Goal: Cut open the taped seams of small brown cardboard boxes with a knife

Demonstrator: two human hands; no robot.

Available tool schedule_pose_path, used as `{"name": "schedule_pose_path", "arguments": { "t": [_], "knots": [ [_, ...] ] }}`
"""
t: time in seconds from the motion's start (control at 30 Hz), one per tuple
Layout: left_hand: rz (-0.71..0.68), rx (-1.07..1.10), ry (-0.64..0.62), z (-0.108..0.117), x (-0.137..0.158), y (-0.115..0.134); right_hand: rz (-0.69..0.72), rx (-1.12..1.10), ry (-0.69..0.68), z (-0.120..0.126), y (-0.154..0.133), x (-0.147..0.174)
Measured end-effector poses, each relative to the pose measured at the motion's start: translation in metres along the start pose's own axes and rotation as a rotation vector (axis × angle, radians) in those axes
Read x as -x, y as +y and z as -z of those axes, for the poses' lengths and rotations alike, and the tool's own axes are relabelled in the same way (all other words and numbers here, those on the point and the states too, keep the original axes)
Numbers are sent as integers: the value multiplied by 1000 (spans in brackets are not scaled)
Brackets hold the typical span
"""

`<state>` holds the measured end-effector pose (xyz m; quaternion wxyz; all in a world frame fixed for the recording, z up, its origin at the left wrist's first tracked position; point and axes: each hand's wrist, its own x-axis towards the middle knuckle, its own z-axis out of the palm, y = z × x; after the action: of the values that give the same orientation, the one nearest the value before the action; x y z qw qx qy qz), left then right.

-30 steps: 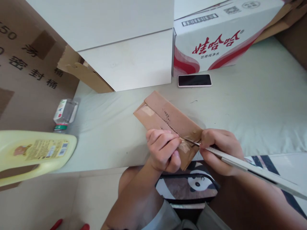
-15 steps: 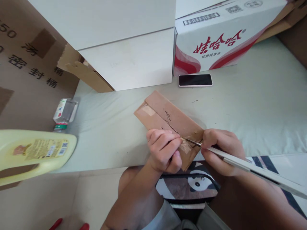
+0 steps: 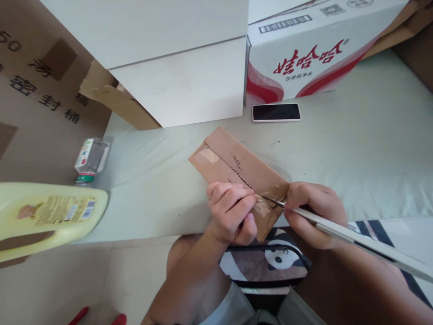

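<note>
A small flat brown cardboard box [image 3: 233, 158] lies slantwise near the front edge of the bed-like surface, with clear tape over its right part. My left hand [image 3: 233, 210] is closed, fingers curled against the box's near side, gripping it there. In my right hand [image 3: 313, 212] is a long white-handled utility knife [image 3: 358, 238], held close to its blade. The thin dark blade points left and its tip touches the box's seam at the tape, just beside my left fingers. How deep the tip goes cannot be seen.
A phone [image 3: 276, 113] lies beyond the box, before a red-and-white carton [image 3: 304, 67] and a white box [image 3: 189, 85]. To the left are a clear bottle [image 3: 91, 158], a yellow jug [image 3: 64, 212] and a big brown carton [image 3: 34, 104]. A panda-print item [image 3: 257, 266] is below my hands.
Almost nothing differs. Both hands, the knife and the cardboard box hold nearly the same places; the view has shifted very slightly.
</note>
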<state>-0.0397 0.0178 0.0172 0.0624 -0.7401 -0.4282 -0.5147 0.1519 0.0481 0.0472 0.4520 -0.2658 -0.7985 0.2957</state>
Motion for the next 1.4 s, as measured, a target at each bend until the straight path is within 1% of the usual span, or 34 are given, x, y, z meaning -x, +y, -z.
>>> {"name": "schedule_pose_path", "arguments": {
  "t": [0.27,0.77,0.93,1.27,1.4],
  "knots": [
    [6,13,-20,1,2,-1,17,4,44,-3,0,0],
    [4,7,8,-1,1,-1,9,-6,61,-4,0,1],
    [8,9,-9,0,1,-1,-5,-9,75,-5,0,3],
    [-2,5,12,-1,0,-1,9,-16,82,-5,1,2],
    [5,10,-4,0,1,-1,9,-24,91,-6,2,3]
  ]
}}
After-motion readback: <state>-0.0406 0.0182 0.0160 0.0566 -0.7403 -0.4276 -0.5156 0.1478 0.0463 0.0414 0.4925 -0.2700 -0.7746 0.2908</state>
